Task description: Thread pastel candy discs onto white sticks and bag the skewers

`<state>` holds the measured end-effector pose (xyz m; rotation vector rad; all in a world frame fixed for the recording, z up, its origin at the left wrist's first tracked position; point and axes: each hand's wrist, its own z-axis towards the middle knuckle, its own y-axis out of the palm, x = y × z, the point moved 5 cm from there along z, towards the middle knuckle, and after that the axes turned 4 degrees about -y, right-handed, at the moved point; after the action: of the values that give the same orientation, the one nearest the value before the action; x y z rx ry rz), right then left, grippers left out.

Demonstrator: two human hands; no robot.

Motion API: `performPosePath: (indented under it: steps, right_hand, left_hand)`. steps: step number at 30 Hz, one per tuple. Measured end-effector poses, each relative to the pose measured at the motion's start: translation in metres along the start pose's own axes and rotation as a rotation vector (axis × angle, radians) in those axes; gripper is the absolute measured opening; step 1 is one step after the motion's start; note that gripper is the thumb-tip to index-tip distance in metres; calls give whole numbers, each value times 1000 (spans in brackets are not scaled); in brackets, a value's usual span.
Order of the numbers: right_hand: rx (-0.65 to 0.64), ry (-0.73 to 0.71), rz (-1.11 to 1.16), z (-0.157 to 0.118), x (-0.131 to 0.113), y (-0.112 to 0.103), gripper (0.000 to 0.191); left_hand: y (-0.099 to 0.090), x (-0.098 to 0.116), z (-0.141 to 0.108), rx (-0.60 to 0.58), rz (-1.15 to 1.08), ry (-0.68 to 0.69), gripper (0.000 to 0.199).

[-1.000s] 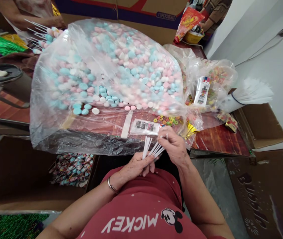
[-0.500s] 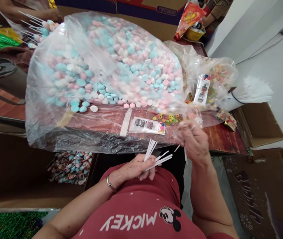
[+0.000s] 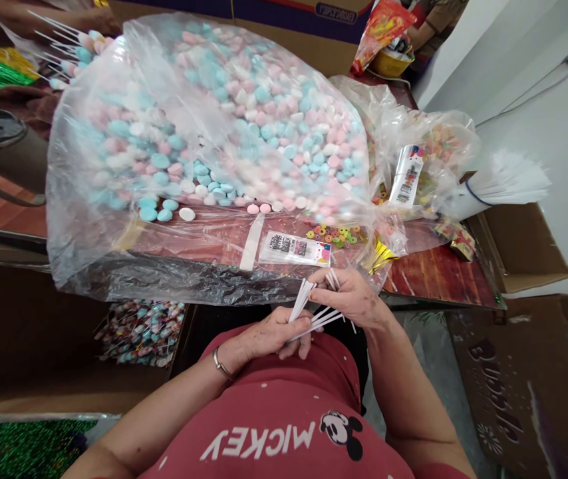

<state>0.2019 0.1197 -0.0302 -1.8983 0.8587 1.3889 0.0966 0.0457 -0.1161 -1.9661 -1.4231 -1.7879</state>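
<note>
My left hand [image 3: 284, 330] is closed around a fanned bunch of thin white sticks [image 3: 300, 301], low in front of the red shirt. Right beside it, my right hand [image 3: 348, 296] is closed with a few more white sticks [image 3: 332, 279] between its fingers, its fingertips at the upper ends of the left hand's bunch. Just past the hands, a printed clear packet [image 3: 294, 249] lies at the table's edge. Small ring-shaped candies [image 3: 334, 234] are scattered behind it, and gold twist ties [image 3: 380, 255] lie to the right.
A big clear bag of pink, blue and white marshmallows [image 3: 264, 133] covers much of the table. Left stand a lidded mug [image 3: 7, 159] and skewered marshmallows [image 3: 84, 50]. White sticks fill a container [image 3: 503, 183] at right. Open cardboard boxes [image 3: 533, 246] flank the table; another person's arm [image 3: 99, 20] shows behind.
My right hand has come down and left from the table's edge to the left hand's stick bunch. The gold ties it covered now show. The left hand has barely moved.
</note>
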Motion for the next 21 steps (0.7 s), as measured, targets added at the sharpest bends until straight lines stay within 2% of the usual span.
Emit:
performPosePath:
  steps: [8,21]
  right_hand:
    - [57,-31,-72,1,1,-1,24]
    - [89,-37,2,1,-3,2,21]
  left_hand:
    - [0,2,0,13,2,1,50]
    - [0,4,1,-6,-49,45,56]
